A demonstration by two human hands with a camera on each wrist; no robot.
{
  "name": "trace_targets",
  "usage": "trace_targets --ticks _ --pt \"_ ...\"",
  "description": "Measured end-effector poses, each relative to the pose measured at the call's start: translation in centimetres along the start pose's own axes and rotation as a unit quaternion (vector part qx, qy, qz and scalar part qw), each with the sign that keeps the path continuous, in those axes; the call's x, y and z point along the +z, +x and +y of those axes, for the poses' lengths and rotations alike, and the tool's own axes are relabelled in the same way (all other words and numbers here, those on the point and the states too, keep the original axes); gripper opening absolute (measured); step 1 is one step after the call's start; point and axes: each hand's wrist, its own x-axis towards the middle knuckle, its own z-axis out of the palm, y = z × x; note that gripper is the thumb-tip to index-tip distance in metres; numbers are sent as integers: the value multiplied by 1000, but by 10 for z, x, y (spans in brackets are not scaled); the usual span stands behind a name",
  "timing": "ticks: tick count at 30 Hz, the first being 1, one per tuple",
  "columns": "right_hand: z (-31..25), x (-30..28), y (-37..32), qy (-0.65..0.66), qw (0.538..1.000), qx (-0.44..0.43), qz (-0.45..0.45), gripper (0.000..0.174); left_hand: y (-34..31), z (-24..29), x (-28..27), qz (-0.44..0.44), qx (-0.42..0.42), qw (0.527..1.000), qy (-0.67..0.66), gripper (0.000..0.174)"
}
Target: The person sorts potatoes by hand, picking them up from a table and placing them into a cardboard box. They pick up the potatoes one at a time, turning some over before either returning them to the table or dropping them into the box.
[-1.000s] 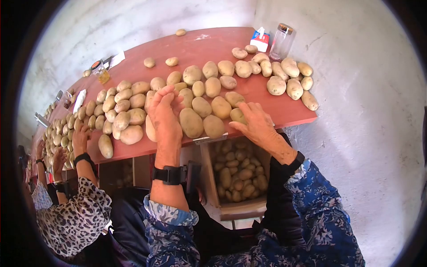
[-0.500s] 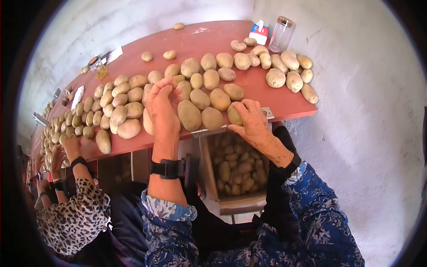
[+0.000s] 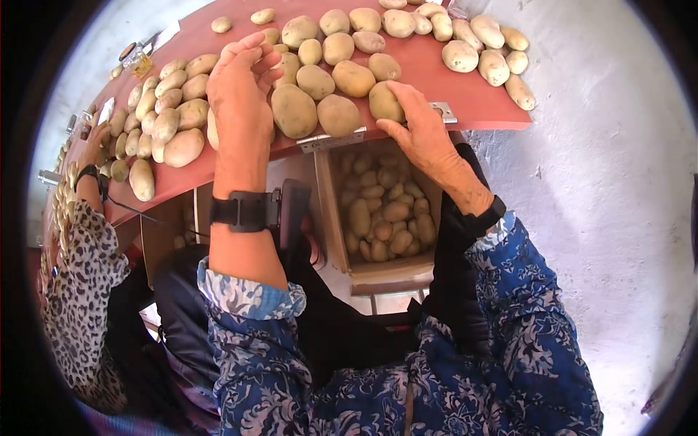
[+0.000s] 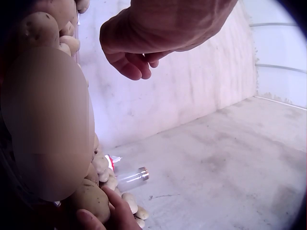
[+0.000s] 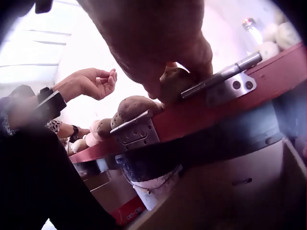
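Note:
My right hand (image 3: 425,134) grips a potato (image 3: 385,102) at the table's front edge, thumb on the near side and fingers over the far side. The right wrist view shows this potato (image 5: 173,86) under the fingers, close by a metal fitting (image 5: 232,86) on the edge. Raised in front of the potato rows, my left hand (image 3: 240,87) has its fingers loosely bent and holds nothing. In the left wrist view that hand (image 4: 163,28) hangs in front of the pale wall. Two large potatoes (image 3: 294,111) lie between my hands.
Many potatoes cover the red table (image 3: 480,105). Below its edge stands an open box (image 3: 392,272) of potatoes. A metal plate (image 3: 331,139) is fixed to the edge. A person in a leopard-print sleeve (image 3: 80,291) works at the left. A glass jar (image 4: 134,178) stands farther back.
The head view has tilted down, so the table sits higher in it. My right hand has closed round the potato at the edge. My left hand stays raised; the neighbour's arm has moved.

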Motion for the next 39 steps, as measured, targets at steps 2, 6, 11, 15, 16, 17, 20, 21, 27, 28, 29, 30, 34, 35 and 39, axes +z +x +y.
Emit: trace_targets --ticks 2,6,11,15,16,17,20,21,27,28,29,30,34,35,39 --pt "1 -2 -1 -19 1000 4 -16 56 1 -2 1 -8 1 1000 -5 18" --pt "-3 -4 3 -33 998 21 -40 56 2 -6 4 -26 -2 999 26 25" --pt "-3 -7 0 -27 998 25 -46 59 0 -8 10 -18 2 999 40 25" --pt "-19 -18 -17 -87 996 9 27 58 2 -9 9 -20 2 999 39 25" --pt "-26 -24 -20 -59 996 -25 63 54 2 -10 9 -23 6 999 31 25" --pt "-33 -28 -26 -31 993 -58 99 50 2 -11 9 -26 8 999 24 25" --pt "-50 -31 -52 5 995 -54 84 43 20 -19 -7 -61 11 998 16 25" --pt "-54 -28 -62 38 997 -17 70 35 22 -20 -7 -60 9 998 17 25" --pt "-31 9 -97 -9 974 126 -189 32 30 -23 -15 -65 3 998 7 26" --pt "-22 17 -101 -9 974 125 -190 32 31 -23 -17 -67 2 998 13 26" --pt "-11 27 -106 -42 960 148 -233 34 31 -23 -17 -69 2 997 19 26" --pt "0 37 -111 -74 943 170 -276 36 31 -23 -17 -68 3 997 20 26" --pt "52 89 -134 -146 896 187 -375 39 30 -19 -15 -36 1 999 29 25" --pt "57 95 -137 -169 867 202 -423 42 29 -18 -15 -23 0 999 33 24" --pt "92 135 -162 -206 816 222 -492 39 21 -14 -9 -25 1 999 46 24"
